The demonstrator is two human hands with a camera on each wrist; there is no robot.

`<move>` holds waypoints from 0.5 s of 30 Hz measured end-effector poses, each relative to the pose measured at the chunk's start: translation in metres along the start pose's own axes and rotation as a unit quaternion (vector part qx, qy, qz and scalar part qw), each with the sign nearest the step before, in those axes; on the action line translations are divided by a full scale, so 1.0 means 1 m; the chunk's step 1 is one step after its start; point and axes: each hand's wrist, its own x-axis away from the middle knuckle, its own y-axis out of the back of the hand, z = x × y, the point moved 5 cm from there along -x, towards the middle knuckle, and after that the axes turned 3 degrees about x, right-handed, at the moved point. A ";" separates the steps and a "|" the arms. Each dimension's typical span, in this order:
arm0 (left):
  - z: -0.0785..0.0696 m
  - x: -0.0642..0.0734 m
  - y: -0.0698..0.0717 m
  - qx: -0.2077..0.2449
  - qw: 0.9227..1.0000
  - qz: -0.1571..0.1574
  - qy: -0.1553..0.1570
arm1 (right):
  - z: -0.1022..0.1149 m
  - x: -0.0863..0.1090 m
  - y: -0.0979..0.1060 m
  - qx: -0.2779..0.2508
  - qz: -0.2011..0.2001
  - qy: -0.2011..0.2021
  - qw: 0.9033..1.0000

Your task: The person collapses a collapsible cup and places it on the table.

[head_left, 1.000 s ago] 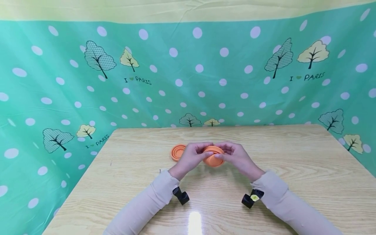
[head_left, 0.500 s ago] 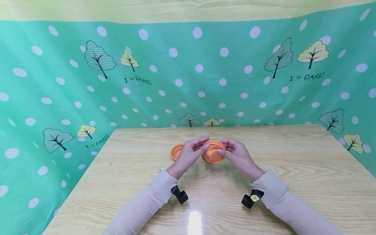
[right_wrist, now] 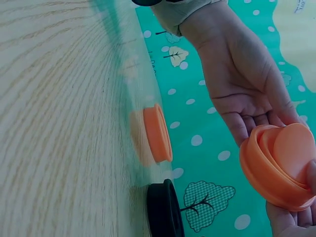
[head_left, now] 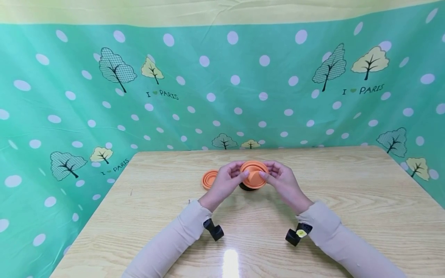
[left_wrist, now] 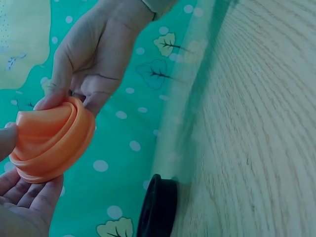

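Both hands hold an orange collapsible cup above the table, its folded rings partly pushed out and uneven. My left hand grips its left side, thumb on the near face and fingers behind. From the right, my right hand grips the rim the same way. In the left wrist view the cup is tilted, one ring askew. Below it on the table stands a black round piece, mostly hidden by the cup in the head view. Left of that lies a second orange collapsed cup, partly near my left hand.
The wooden table runs back to a green dotted curtain. In the right wrist view, the second orange cup and the black piece stand on the tabletop, apart from each other.
Both hands have lifted the orange cup slightly up and away, tilting its face toward the head camera. The black piece below has come into sight. The second cup stays put.
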 end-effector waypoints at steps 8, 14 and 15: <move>0.004 -0.003 0.001 -0.006 1.000 -0.017 -0.009 | 0.000 0.000 0.000 -0.003 -0.001 -0.002 1.000; 0.001 -0.002 0.002 -0.051 0.997 -0.037 -0.049 | 0.000 0.001 -0.002 0.005 0.003 0.000 1.000; 0.000 -0.002 0.002 -0.057 0.996 -0.039 -0.055 | 0.001 0.001 -0.002 0.008 0.004 0.001 1.000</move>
